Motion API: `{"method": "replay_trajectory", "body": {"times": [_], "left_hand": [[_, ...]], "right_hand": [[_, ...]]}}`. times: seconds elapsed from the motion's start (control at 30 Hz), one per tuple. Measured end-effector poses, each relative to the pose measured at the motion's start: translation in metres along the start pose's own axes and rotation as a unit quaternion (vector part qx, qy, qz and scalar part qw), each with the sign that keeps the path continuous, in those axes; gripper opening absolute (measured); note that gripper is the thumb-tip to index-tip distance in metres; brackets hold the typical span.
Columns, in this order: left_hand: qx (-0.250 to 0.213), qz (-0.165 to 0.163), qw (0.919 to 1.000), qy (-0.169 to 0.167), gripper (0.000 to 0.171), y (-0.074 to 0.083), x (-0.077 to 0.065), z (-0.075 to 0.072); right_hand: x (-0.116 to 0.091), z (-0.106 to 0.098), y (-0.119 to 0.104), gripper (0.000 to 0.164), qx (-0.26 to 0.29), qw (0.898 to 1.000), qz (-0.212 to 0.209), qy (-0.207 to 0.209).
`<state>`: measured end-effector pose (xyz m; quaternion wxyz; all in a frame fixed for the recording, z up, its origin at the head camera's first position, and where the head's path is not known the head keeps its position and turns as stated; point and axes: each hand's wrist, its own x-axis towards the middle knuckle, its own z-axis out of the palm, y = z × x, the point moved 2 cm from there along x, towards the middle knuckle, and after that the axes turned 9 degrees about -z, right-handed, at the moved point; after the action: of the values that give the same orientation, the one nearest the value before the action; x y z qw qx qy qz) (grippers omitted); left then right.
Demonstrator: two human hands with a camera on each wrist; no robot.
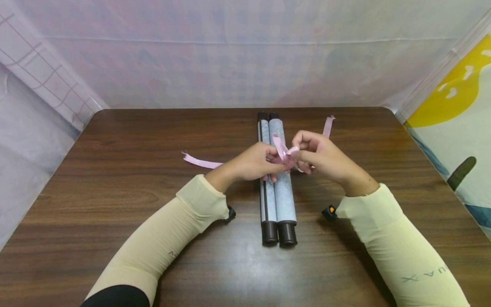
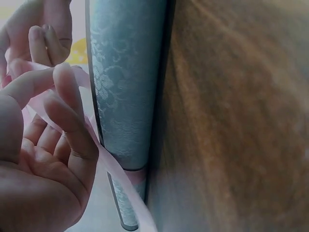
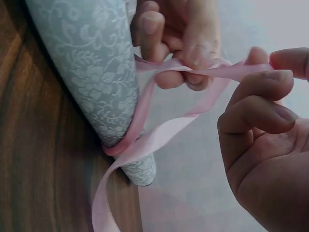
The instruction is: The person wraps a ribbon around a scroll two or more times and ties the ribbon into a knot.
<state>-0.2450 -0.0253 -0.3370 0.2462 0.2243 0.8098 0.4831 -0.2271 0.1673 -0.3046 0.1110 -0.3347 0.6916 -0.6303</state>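
A scroll with two side-by-side rolls [image 1: 285,200], pale blue floral brocade with dark end knobs, lies lengthwise on the table. Pink ribbon [image 3: 161,137] passes round it, with one loose tail spread to the left and another to the far right. Over the middle of the scroll, my left hand [image 1: 255,162] pinches the ribbon where its strands cross. My right hand [image 1: 322,155], just right of the scroll, pinches a ribbon strand between thumb and index finger. In the right wrist view, that strand stretches between both hands' fingertips, above the brocade.
The brown wood-grain table [image 1: 126,200] ends at a pale patterned curtain [image 1: 230,64] behind it. A sheet with a yellow shape [image 1: 449,98] hangs on the right. Small dark devices show at both sleeve cuffs.
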Motion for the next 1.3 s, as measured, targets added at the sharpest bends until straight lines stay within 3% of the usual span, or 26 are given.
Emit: {"method": "replay_trajectory", "body": {"times": [0.17, 0.47, 0.67, 0.93, 1.03, 1.17, 1.3], "left_hand": [[0.001, -0.007, 1.0, -0.003, 0.019, 0.0, -0.001, -0.001], [0.001, -0.015, 0.9999, 0.003, 0.019, -0.001, -0.002, -0.003], [-0.001, -0.019, 0.9998, 0.002, 0.017, 0.0, -0.003, -0.004], [0.002, -0.016, 0.9998, 0.01, 0.016, 0.0, -0.003, -0.005], [0.001, -0.014, 0.9998, 0.014, 0.017, 0.0, -0.003, -0.007], [-0.003, -0.015, 0.9997, 0.018, 0.018, 0.001, -0.004, -0.009], [0.001, -0.017, 0.9996, 0.021, 0.017, 0.001, -0.004, -0.01]], "right_hand": [[0.0, -0.003, -0.004, 0.012, 0.028, 0.999, -0.012, 0.013], [-0.002, -0.017, -0.014, 0.012, 0.012, 0.997, -0.039, 0.064], [-0.006, -0.026, -0.023, 0.018, 0.053, 0.992, -0.06, 0.095], [-0.012, -0.039, -0.029, 0.029, -0.019, 0.988, -0.058, 0.139], [-0.011, -0.042, -0.029, 0.025, -0.03, 0.98, -0.06, 0.189], [-0.01, -0.047, -0.028, 0.019, -0.02, 0.959, -0.062, 0.277], [-0.008, -0.05, -0.027, 0.016, 0.007, 0.945, -0.065, 0.319]]}}
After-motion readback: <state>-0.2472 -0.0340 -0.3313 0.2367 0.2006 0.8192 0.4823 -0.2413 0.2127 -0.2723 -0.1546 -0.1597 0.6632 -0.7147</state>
